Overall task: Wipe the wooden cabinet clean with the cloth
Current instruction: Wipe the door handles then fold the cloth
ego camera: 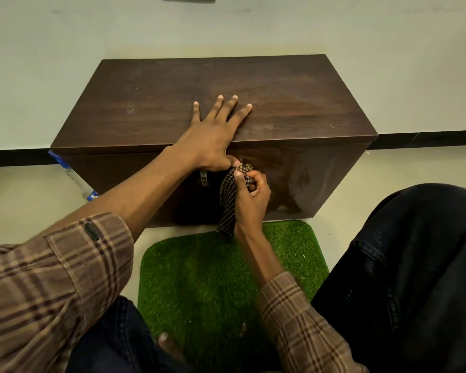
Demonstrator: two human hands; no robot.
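A low dark wooden cabinet [156,98] stands on the floor against a pale wall. My left hand [213,135] lies flat on its top near the front edge, fingers spread, the thumb hooked down over the edge. My right hand [250,195] is in front of the cabinet's front panel, closed on a checked brown cloth [228,203]. The cloth's top end is bunched at my fingertips near the upper edge of the panel, and the rest hangs down toward the floor. A metal handle [204,178] shows on the front panel just left of the cloth.
A green artificial-grass mat [199,278] lies on the floor before the cabinet. A plastic bottle with a blue label [78,181] lies beside the cabinet's left side. My knee in dark jeans [414,265] fills the right. A black skirting [425,138] runs along the wall.
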